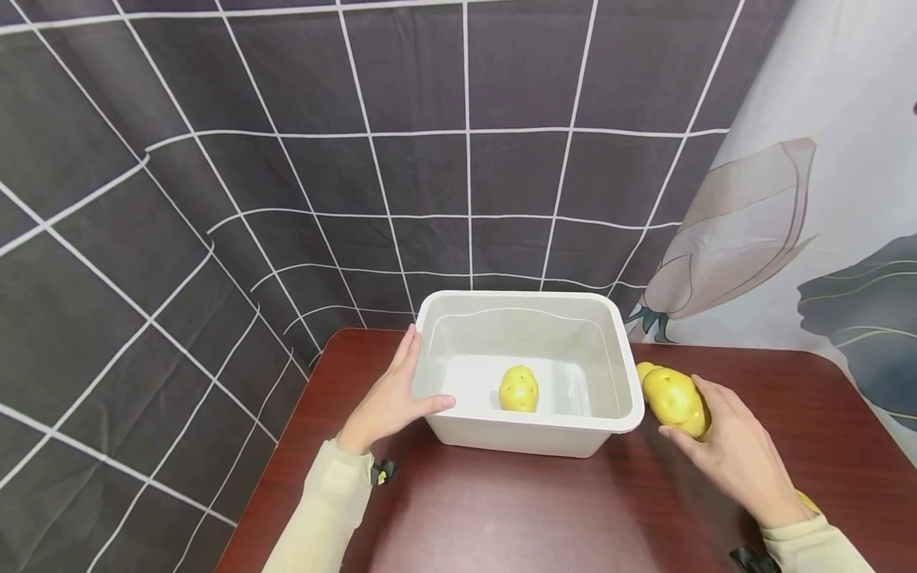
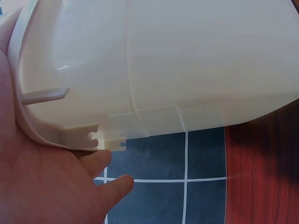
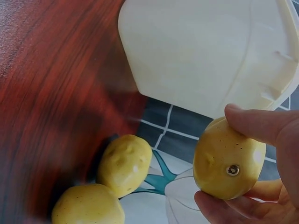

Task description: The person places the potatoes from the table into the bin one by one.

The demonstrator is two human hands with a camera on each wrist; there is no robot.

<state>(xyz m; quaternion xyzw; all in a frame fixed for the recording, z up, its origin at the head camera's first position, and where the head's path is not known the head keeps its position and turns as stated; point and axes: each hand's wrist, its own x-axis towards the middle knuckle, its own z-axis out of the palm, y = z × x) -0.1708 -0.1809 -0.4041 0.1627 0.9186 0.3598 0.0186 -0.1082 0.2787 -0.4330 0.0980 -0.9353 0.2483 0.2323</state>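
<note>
The left hand [image 1: 389,402] lies spread on the white tub [image 1: 512,438] — maybe to keep it still — while the right hand [image 1: 741,454] pinches a yellow potato [image 1: 673,398] from two sides, perhaps so it won't drop, beside the tub's right end.

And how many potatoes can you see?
At least 4: one potato in the bin, a held potato in the right hand, and two potatoes on the table. The yellow bit beside the right sleeve could be another; some may be hidden.
</note>
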